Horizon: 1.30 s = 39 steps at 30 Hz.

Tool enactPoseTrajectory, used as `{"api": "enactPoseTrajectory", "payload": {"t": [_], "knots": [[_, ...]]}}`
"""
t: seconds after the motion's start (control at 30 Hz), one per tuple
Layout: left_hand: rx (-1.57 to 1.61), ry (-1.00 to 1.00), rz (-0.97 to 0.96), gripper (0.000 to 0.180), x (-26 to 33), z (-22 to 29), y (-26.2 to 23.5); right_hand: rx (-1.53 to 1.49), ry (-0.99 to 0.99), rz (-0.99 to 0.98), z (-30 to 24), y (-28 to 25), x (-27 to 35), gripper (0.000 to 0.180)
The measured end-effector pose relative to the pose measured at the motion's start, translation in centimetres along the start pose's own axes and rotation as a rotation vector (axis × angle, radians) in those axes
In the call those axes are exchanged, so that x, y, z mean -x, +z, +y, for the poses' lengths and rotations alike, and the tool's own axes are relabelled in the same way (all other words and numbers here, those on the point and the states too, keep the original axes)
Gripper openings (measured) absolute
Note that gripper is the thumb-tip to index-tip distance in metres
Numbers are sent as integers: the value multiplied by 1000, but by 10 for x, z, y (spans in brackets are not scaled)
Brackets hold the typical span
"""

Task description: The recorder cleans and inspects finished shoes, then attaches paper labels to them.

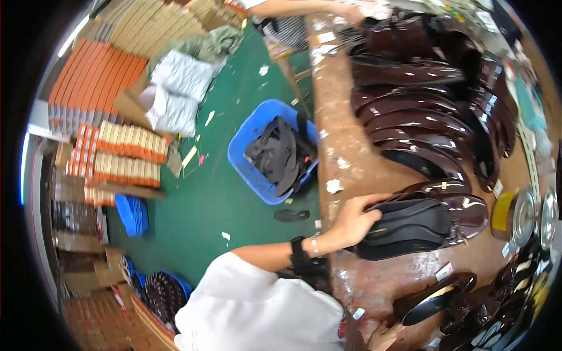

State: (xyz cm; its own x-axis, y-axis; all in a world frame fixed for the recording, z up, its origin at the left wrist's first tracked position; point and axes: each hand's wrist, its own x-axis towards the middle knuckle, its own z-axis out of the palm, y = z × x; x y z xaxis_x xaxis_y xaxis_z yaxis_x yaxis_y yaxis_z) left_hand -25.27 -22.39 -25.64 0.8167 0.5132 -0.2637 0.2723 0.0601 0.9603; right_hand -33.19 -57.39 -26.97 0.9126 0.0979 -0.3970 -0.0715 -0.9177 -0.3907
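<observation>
My left hand (355,221) is closed round the heel end of a glossy dark red shoe (471,213), thumb on top. A black contoured sole-shaped piece (413,227) lies uppermost along it; whether it is joined to the shoe I cannot tell. At the lower edge, my right hand (384,337) shows only in part, its fingers closed at the near end of another dark red shoe (432,301) with a dark inside and a pale patch. Beyond my left hand, several glossy dark red shoes (421,123) lie in a row on the worn brown table (345,181).
A blue bin (243,175) of black sole-shaped pieces stands on the green floor, left of the table. Metal cans (521,216) and more shoes (503,310) line the right side. Another person's arm (304,8) reaches in at the top. Stacked orange boxes (93,76) fill the left.
</observation>
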Motion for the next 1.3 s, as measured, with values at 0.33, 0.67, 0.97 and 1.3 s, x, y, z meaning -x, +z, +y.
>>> {"api": "enactPoseTrajectory", "payload": {"t": [0.33,0.67,0.97,1.3], "knots": [[98,-30,-4,50,-1,13,11,6,108,-23,16,-30,-23,60],[102,76,-50,46,-5,8,5,10,3,105,-28,-93,-9,30],[358,-98,-49,45,-15,-3,-4,247,-70,664,-37,-253,-56,27],[305,-235,117,53,-10,-9,-3,645,-138,424,119,-296,-224,49]]}}
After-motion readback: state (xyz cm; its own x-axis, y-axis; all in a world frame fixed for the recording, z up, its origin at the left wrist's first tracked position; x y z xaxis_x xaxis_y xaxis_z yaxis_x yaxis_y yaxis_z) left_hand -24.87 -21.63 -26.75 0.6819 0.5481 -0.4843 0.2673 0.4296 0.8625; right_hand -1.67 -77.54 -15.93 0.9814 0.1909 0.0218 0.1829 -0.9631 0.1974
